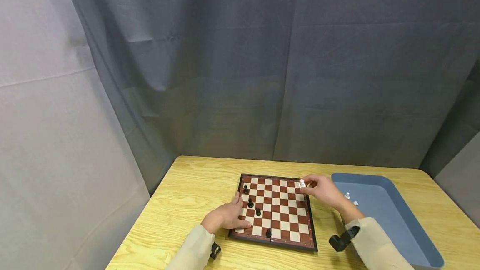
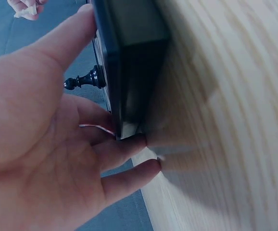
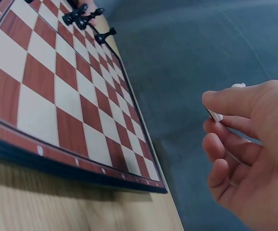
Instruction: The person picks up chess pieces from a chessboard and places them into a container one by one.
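Note:
A chessboard (image 1: 285, 216) with brown and cream squares lies on the table. My left hand (image 1: 227, 215) rests at its left edge, the thumb over the near left corner and the other fingers extended along the side. In the left wrist view, two fingertips of this hand (image 2: 57, 139) reach down to the tabletop. Over the board's far right corner, my right hand (image 1: 324, 191) pinches a white chess pawn (image 1: 302, 183) between thumb and fingers. The right wrist view shows that pawn (image 3: 216, 116) raised off the board, partly hidden by the thumb. Several black chess pieces (image 1: 250, 202) are on the board's left half.
To the board's right, a blue tray (image 1: 408, 224) holds white chess pieces (image 1: 347, 195); the right forearm passes over its near left side. Grey curtains (image 1: 240, 74) hang behind and beside the wooden table (image 1: 180, 211).

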`<state>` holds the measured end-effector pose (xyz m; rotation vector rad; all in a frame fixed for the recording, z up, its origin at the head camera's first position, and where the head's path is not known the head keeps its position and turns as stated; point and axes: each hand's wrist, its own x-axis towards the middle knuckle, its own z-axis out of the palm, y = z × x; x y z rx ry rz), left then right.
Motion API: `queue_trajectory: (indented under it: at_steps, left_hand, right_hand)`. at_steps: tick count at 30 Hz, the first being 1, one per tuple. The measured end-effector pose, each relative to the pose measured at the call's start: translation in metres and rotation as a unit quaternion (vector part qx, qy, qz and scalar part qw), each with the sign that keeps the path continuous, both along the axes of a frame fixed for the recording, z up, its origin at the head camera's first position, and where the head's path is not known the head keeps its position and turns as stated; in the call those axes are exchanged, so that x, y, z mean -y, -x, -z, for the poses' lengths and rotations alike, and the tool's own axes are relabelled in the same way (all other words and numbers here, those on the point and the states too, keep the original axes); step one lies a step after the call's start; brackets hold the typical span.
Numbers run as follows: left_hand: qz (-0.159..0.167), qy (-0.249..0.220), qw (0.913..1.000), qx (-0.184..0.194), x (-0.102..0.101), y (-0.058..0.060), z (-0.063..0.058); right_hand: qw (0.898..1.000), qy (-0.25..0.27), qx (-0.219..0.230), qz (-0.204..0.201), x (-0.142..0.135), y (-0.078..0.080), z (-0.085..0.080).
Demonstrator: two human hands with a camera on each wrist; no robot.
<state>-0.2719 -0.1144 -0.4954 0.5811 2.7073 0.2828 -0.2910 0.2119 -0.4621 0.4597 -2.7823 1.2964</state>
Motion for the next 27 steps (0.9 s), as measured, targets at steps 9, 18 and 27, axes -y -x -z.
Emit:
queue_trajectory:
  at_steps: [9,18,27]
  left_hand:
    - [0.000,0.000,1.0000,-0.005,-0.002,0.000,0.000]
    - [0.001,0.000,1.0000,-0.008,-0.002,-0.001,-0.001]
    - [0.000,0.001,1.0000,-0.004,-0.003,-0.002,-0.002]
  right_hand:
    - [1.000,0.011,-0.007,0.023,-0.035,-0.002,-0.001]
    - [0.999,0.027,0.001,0.040,-0.067,-0.010,-0.004]
    - [0.997,-0.004,0.013,0.070,-0.097,-0.016,0.001]
